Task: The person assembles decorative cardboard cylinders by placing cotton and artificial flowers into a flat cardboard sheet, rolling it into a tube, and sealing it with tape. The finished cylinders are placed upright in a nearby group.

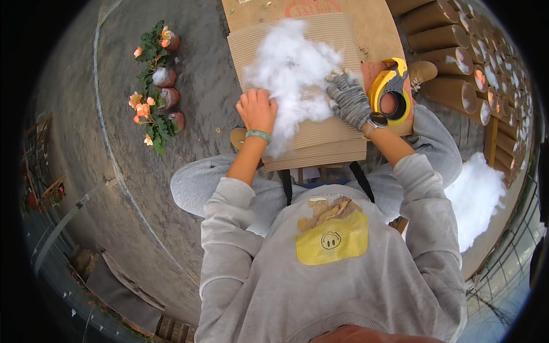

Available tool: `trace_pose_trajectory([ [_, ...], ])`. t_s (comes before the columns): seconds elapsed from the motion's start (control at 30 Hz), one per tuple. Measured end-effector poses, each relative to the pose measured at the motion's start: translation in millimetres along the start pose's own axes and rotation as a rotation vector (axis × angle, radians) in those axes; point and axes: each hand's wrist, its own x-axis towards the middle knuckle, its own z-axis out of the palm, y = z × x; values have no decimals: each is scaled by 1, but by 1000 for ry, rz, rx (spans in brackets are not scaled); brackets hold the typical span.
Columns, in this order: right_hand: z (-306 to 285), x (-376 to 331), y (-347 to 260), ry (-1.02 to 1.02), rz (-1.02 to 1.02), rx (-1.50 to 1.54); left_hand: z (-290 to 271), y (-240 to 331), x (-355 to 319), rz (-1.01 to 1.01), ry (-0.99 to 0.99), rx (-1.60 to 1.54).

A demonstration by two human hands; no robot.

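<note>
A loose heap of white fluffy stuffing (291, 63) is spread over a stack of corrugated cardboard sheets (343, 140). At the stack's left edge is my left hand (257, 110), bare and with a green bangle on the wrist. Its fingers are curled down beside the stuffing, and their tips are hidden. My right hand (349, 98) wears a grey knitted glove and lies on the right side of the stuffing, fingers stretched out. Just right of the glove stands a yellow tape dispenser (392, 94) with a large roll.
Potted plants with peach flowers (150, 111) stand on the grey floor to the left. Many brown cardboard tubes (452, 63) are stacked at the right, some with stuffing or flowers in their ends. More white stuffing (474, 197) lies low right. A tan board (372, 28) is under the sheets.
</note>
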Motion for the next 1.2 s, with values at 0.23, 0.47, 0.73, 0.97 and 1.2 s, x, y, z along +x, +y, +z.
trace_pose_trajectory([
  [0.23,-44,25,1,312,481,908,-14,10,24,44,85,-368],
  [0.47,-12,56,1,-157,104,-144,19,40,0,-141,-231,-68],
  [0.73,-66,75,36,301,257,733,-38,12,41,179,19,-308],
  [0.97,7,132,10,12,73,-258,32,14,78,114,-369,-2],
  [1.2,-46,135,101,-20,265,890,0,-12,91,157,-199,-254],
])
